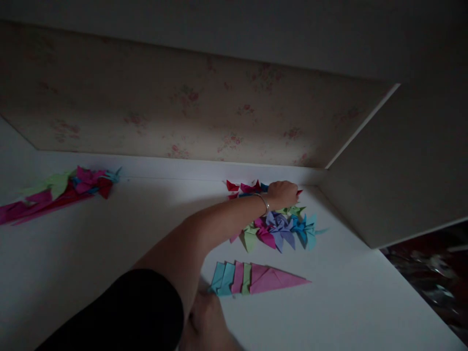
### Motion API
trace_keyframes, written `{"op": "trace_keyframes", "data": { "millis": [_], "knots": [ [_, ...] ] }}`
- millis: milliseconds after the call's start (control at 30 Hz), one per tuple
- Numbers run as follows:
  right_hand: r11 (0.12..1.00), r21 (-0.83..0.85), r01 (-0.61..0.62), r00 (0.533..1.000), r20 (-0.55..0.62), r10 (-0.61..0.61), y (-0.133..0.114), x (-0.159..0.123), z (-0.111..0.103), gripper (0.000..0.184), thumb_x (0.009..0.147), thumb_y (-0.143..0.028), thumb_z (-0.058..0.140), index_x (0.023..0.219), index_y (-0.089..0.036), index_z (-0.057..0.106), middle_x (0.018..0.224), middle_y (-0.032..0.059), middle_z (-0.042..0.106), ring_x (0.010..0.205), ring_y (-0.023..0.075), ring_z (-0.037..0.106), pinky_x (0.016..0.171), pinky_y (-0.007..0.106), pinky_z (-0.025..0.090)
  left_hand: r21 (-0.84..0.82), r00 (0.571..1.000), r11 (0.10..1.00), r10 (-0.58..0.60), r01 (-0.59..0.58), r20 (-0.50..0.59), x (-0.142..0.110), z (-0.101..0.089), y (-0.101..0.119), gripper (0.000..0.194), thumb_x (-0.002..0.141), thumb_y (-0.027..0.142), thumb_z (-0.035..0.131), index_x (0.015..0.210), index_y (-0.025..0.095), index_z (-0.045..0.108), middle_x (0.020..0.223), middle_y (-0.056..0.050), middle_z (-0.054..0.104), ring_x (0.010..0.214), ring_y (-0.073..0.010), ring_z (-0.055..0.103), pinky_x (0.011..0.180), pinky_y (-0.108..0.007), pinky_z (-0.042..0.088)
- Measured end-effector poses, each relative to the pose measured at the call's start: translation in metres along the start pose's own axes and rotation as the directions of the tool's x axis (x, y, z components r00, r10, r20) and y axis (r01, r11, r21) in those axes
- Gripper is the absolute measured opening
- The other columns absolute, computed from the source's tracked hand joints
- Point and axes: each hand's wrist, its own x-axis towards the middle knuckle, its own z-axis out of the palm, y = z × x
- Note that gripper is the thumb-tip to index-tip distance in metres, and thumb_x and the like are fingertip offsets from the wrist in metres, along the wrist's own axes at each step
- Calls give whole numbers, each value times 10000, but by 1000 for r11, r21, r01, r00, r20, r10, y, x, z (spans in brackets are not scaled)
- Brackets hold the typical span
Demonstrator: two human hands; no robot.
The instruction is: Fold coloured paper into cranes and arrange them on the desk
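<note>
My left hand [283,194], with a bracelet on its wrist, reaches across to the right, over several small folded paper pieces in red, magenta and blue [249,187]. Its fingers are curled down; what they hold is hidden. Just in front of it lies a cluster of origami flowers [280,229] in purple, blue, magenta and light green. My right hand [208,317] is closed at the bottom, partly behind my left forearm. It sits beside the left end of a row of overlapping folded papers [241,279], blue, pink and green, tapering to a pink point. Its fingertips are hidden.
Another bunch of folded paper flowers [86,180] with long pink and red pieces lies at the far left of the white surface [347,302]. A floral-patterned panel [204,112] rises behind, and a plain side panel [395,165] stands at the right. Dark clutter shows beyond the right edge.
</note>
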Motion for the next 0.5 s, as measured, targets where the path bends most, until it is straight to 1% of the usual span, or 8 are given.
{"op": "trace_keyframes", "data": {
  "millis": [100,167,200,267,333,367,433,500],
  "knots": [
    [996,1,-89,996,-8,89,-9,-1,-4,362,965,-374,361,778,-198,618,589,5,588,519,122,553,471,213,359,-37,982,983,182,-180,52,-62,-21,-2,268,844,334,513,852,164,720,847,-111,699,805,-223,632,677,-309,440],
    [996,21,-90,996,-13,90,-11,-1,-6,375,960,-397,367,743,-194,597,570,-3,568,495,111,522,460,213,332,-109,975,970,222,-218,29,-118,-37,-8,289,853,363,497,802,186,720,796,-82,698,746,-198,614,652,-294,416],
    [997,30,-77,997,-18,77,-11,0,-5,378,957,-399,374,723,-190,586,575,-3,565,502,110,516,469,214,330,-152,977,966,212,-208,11,-149,-45,-12,292,859,361,490,788,192,717,779,-69,697,732,-187,605,649,-286,405],
    [997,44,-58,998,-34,60,-10,1,-4,392,951,-395,385,678,-180,567,566,-4,548,506,109,500,478,220,316,-267,990,955,141,-132,13,-211,-58,-23,254,855,336,506,803,196,711,758,-40,689,683,-154,582,629,-259,383],
    [997,59,-49,998,-37,51,-8,1,-2,404,947,-388,386,652,-171,556,555,-5,532,502,107,482,479,225,302,-366,998,930,-24,41,50,-269,-67,-36,222,835,313,534,757,187,700,670,-9,643,600,-126,528,579,-243,349],
    [997,60,-43,999,-31,45,-8,1,-2,404,945,-388,389,648,-168,553,558,-6,527,505,106,476,482,225,303,-413,988,898,-129,151,82,-295,-69,-44,234,827,329,546,714,178,684,622,5,604,569,-118,498,547,-236,327],
    [999,37,-35,999,-17,36,-9,1,-2,396,942,-402,401,660,-168,552,582,-9,525,529,106,472,499,220,317,-517,942,789,-310,332,131,-340,-71,-59,299,849,360,510,669,163,645,603,19,547,574,-112,471,536,-229,307],
    [999,7,-52,999,-5,52,-12,0,-4,391,943,-427,401,690,-173,557,596,-15,517,545,107,468,508,213,331,-595,861,658,-493,461,122,-375,-71,-74,352,847,418,500,629,158,593,558,40,453,559,-108,414,528,-231,284]
  ]
}}
